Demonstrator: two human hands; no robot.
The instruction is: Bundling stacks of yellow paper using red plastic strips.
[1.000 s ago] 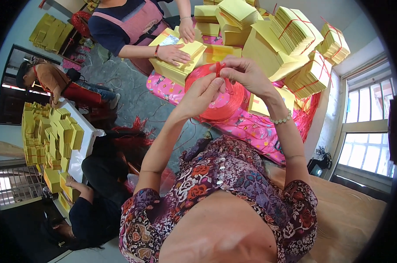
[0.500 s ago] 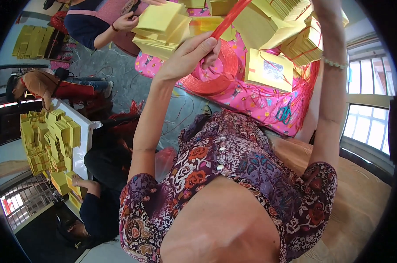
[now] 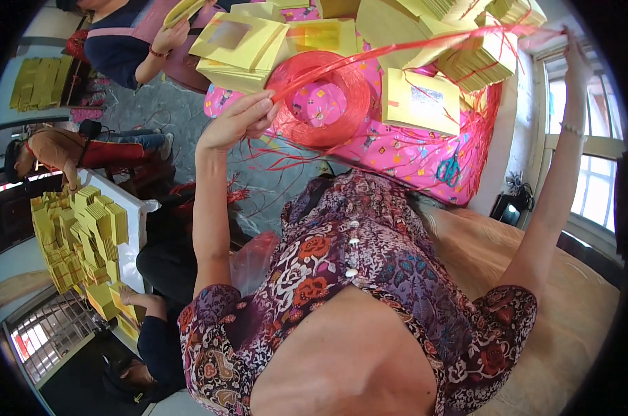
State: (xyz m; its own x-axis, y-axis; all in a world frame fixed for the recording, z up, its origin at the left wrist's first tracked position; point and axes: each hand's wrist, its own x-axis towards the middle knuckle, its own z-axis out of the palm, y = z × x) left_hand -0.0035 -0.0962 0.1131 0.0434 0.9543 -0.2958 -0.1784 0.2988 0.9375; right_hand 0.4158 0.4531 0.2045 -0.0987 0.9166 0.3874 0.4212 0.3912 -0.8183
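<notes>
Red plastic twine strands [image 3: 404, 48] stretch in a long line across the pink-covered table, from one of my hands to the other. My left hand [image 3: 241, 121] is closed around their left end, with loose ends trailing below it. At the far right, close to the window, my right hand [image 3: 577, 61] grips the other end; its fingers are partly blurred. Beneath the strands lies a ring-shaped roll of red twine [image 3: 356, 104], just right of my left hand. A yellow paper stack with a silver patch [image 3: 404, 107] rests right of the roll.
Teal-handled scissors [image 3: 448, 171] lie on the pink table cover [image 3: 390, 166]. More yellow stacks [image 3: 241, 52] stand at the back, some tied in red. A co-worker's hand [image 3: 174, 36] holds yellow paper across the table. Two other people work at a left table [image 3: 130, 229] piled with yellow bundles.
My hands have moved apart, the left one leftward and nearer, the right one out to the right. The red strands now span between them. The co-worker opposite has raised yellow paper.
</notes>
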